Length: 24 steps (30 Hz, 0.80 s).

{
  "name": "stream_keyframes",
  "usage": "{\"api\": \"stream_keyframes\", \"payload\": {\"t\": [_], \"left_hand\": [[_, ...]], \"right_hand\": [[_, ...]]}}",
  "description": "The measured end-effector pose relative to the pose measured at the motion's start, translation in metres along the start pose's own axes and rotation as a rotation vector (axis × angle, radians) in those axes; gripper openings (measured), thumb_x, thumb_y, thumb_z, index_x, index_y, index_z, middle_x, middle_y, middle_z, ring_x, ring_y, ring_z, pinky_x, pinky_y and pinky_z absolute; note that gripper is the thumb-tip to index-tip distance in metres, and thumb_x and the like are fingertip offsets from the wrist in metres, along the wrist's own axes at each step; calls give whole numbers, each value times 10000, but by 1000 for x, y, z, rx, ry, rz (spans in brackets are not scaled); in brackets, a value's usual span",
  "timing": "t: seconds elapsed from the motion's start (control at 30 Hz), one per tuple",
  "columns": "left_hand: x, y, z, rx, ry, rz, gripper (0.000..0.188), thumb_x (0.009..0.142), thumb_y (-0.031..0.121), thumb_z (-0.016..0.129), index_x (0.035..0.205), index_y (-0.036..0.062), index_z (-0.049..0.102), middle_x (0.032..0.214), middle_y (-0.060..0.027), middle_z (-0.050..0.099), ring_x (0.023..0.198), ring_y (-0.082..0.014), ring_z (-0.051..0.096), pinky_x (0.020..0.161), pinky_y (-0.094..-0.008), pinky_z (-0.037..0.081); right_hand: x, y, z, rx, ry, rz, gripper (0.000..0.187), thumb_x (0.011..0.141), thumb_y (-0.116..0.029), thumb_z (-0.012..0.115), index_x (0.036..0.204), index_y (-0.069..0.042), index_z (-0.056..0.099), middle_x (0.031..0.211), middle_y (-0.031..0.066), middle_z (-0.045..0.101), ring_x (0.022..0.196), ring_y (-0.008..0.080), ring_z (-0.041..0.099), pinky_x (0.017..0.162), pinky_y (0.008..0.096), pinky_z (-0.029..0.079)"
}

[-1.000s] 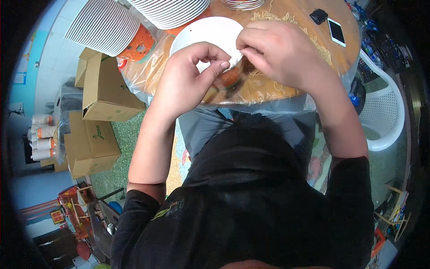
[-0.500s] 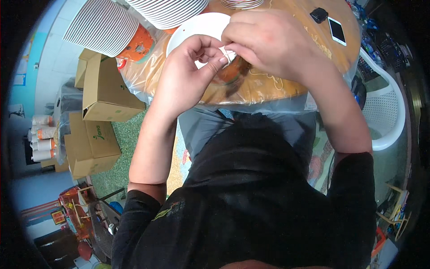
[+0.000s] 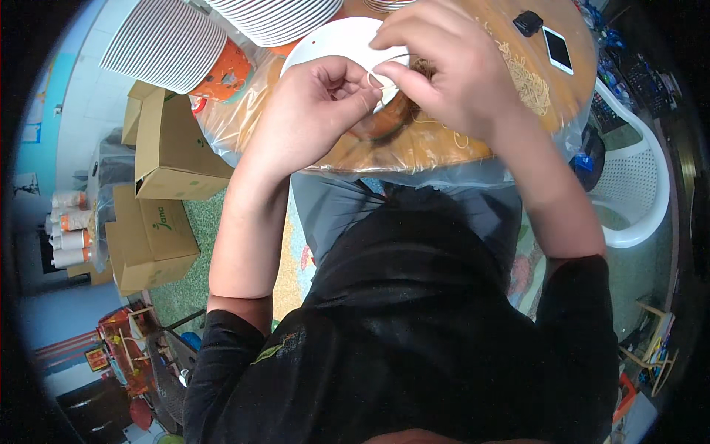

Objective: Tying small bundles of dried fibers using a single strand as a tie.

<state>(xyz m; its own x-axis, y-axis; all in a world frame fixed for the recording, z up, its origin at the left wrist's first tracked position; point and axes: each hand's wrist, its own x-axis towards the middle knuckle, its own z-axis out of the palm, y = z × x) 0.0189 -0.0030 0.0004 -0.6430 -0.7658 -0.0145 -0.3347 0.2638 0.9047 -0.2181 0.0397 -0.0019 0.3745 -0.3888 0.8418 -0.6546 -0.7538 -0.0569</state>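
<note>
A white-lined paper bucket stands on the table right in front of me, and an orange printed outside shows below my hands. My left hand is closed at its near rim, thumb and index finger pinching a thin cream cord. A small loop of this cord stands up beside the fingertips. Over the right part of the rim is my right hand, its thumb and index finger apart, the thumb tip close to the cord. Its other fingers are partly hidden.
Two stacks of white-rimmed paper buckets stand at the left and far side of the plastic-covered round table. Cream cords lie at right, near a phone and black object. Cardboard boxes and a white chair flank it.
My right hand has lifted its index finger off the pinch and spread from the thumb. The cord now shows as a small loop. My left hand keeps its place at the rim.
</note>
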Motion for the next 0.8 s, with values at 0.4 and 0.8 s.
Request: {"api": "stream_keyframes", "payload": {"t": [0.4, 0.8], "left_hand": [[1, 3, -3, -154, -63, 19, 114, 1108, 69, 745, 1147, -29, 702, 1053, -47, 776, 962, -116, 771, 909, -313, 691], [1, 2, 0, -20, -23, 81, 112, 1103, 71, 757, 1158, -18, 718, 1057, -11, 763, 978, -81, 737, 891, -259, 640]], "right_hand": [[-55, -64, 42, 181, 327, 576, 246, 853, -46, 932, 1063, -71, 805, 855, 54, 723, 699, 192, 727, 619, 347, 573], [-54, -60, 44, 505, 138, 954, 122, 973, -125, 841, 1027, -17, 830, 795, 61, 747, 672, 139, 699, 646, 335, 572]]}}
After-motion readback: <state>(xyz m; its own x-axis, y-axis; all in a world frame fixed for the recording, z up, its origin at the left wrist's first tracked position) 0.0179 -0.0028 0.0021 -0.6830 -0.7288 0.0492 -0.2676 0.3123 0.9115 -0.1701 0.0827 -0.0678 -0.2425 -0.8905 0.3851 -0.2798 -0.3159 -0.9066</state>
